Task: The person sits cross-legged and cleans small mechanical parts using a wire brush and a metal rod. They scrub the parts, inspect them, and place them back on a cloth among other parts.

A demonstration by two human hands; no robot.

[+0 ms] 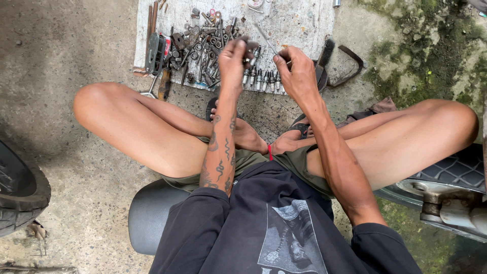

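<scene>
I see a white board (299,23) on the far concrete floor, carrying heaped bolts and tools (203,45) and roughly seven spark plugs (261,78). My left hand (234,58) pinches a spark plug (252,50); my right hand (297,71) grips a thin rod (266,39).

Two hands (233,63), about seven spark plugs (261,78).

black tyre (20,195) on concrete, wire brush (324,53) beside board
</scene>
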